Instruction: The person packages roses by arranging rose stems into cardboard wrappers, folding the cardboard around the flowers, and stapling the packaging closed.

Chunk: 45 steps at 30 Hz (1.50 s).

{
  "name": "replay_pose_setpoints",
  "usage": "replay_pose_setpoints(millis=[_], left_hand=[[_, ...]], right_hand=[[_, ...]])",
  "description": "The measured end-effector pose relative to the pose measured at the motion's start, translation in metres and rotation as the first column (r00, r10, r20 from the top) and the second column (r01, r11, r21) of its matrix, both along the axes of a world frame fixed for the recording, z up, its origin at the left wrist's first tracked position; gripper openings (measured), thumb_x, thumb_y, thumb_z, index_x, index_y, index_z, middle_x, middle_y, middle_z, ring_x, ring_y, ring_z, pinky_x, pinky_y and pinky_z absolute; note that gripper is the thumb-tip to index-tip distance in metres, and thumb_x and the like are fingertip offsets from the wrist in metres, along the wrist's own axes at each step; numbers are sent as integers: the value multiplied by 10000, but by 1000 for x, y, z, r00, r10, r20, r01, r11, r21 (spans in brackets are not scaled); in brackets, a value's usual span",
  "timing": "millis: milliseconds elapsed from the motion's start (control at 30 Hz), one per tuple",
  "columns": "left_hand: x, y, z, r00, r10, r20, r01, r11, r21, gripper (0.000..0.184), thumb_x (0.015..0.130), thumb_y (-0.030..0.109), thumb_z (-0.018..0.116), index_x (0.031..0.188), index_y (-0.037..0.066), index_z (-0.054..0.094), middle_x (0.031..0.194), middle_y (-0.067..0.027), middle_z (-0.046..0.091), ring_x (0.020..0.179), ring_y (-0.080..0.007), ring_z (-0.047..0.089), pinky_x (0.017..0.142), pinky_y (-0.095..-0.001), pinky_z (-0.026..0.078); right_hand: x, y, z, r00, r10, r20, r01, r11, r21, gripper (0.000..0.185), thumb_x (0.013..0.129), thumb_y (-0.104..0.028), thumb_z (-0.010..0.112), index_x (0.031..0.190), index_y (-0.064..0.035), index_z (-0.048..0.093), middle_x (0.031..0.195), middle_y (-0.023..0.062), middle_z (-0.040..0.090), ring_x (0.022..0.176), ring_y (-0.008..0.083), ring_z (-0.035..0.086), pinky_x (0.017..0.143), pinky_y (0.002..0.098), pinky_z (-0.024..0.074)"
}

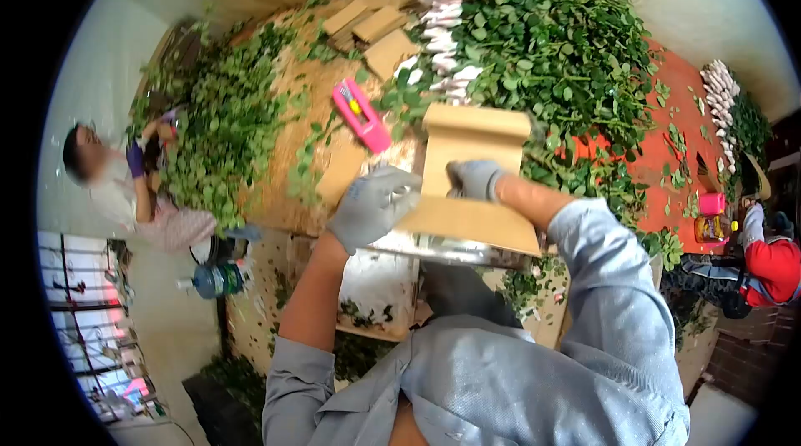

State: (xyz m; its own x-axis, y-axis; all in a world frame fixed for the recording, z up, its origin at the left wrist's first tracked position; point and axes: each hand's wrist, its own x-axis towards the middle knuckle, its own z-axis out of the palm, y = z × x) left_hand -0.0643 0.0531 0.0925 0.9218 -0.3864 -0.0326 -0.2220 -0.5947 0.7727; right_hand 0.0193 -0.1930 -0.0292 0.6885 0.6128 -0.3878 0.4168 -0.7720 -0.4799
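A brown cardboard sheet (476, 141) with a rolled far edge and a raised near flap stands in front of my body, over a shiny metal edge (450, 254). My left hand (375, 206), in a grey glove, is closed at the flap's left end; what its fingers hold is blurred. My right hand (477, 180), also gloved, lies against the middle of the cardboard, behind the flap, with its fingers curled and their tips hidden. A pink tool holder (361, 116) with a yellow item inside lies beyond my left hand.
Leafy stems with white-wrapped heads (442, 25) fill the far side, beside stacked cardboard pieces (367, 25). More greenery (221, 125) lies left, near a person (117, 191) in purple gloves. A red surface (667, 129) and a person in red (772, 271) are right.
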Motion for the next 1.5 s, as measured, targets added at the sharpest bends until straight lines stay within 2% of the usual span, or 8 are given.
replay_pose_setpoints(millis=[67, 133, 333, 567, 933, 1133, 1367, 1500], left_hand=[[35, -15, -17, 989, -132, -72, 134, 990, 33, 322, 905, 192, 739, 1170, 10, 723, 1077, -157, 719, 985, -246, 710, 867, -350, 554], [54, -27, -42, 874, -457, -168, 486, 799, 353, 365, 896, 280, 735, 1164, 33, 727, 1038, -155, 710, 977, -278, 695, 899, -400, 536], [25, -58, -101, 910, -413, 39, 318, 755, 574, 238, 837, 214, 693, 1043, 99, 721, 939, -120, 672, 896, -325, 665, 856, -464, 529], [21, -79, -88, 945, -317, -87, 273, 611, 743, 122, 819, 140, 633, 922, 116, 691, 915, -112, 686, 884, -314, 684, 764, -451, 527], [17, -80, -95, 946, -325, 7, 240, 714, 658, 184, 809, 126, 622, 970, 113, 709, 970, -98, 695, 909, -308, 671, 778, -447, 529], [22, -76, -99, 907, -402, 123, 258, 764, 592, 120, 792, 130, 612, 876, 86, 686, 848, -124, 670, 818, -312, 659, 744, -446, 529], [43, -79, -84, 801, -579, -152, 489, 486, 725, 161, 882, 188, 580, 966, 100, 685, 985, -107, 685, 904, -304, 689, 767, -460, 565], [47, -71, -87, 787, -605, -122, 521, 545, 657, 159, 863, 191, 594, 945, 91, 687, 972, -123, 679, 912, -301, 679, 763, -451, 569]], right_hand=[[0, -3, -6, 999, 14, -40, -12, 998, 58, 442, 885, -393, 694, 1139, -39, 622, 1078, 234, 732, 1058, 421, 694, 913, 486, 542], [0, -2, -2, 1000, 4, -31, -3, 999, 47, 418, 886, -361, 698, 1130, -29, 627, 1062, 220, 739, 1017, 400, 713, 872, 474, 561], [0, 1, -14, 1000, -6, -9, 6, 999, 49, 376, 895, -333, 702, 1141, -54, 650, 1048, 184, 754, 995, 360, 732, 842, 450, 573], [-2, 8, -12, 995, -89, 46, 85, 993, 88, 237, 906, -227, 675, 1070, -60, 710, 1013, 186, 760, 970, 364, 741, 825, 442, 586], [-1, 2, -11, 997, -70, -46, 74, 991, 107, 244, 927, -190, 648, 1111, -31, 642, 1016, 192, 750, 981, 358, 734, 832, 435, 573], [-4, 2, -21, 995, -95, 4, 94, 988, 121, 297, 912, -262, 672, 1123, -54, 645, 1023, 186, 749, 960, 363, 735, 808, 473, 570], [-3, 7, -28, 997, -72, 1, 71, 993, 98, 349, 897, -273, 664, 1153, -42, 608, 1040, 202, 738, 969, 372, 729, 841, 463, 567], [2, 9, -1, 997, -40, -61, 41, 999, 13, 307, 912, -238, 634, 1141, -35, 619, 1053, 214, 739, 981, 374, 731, 839, 462, 573]])
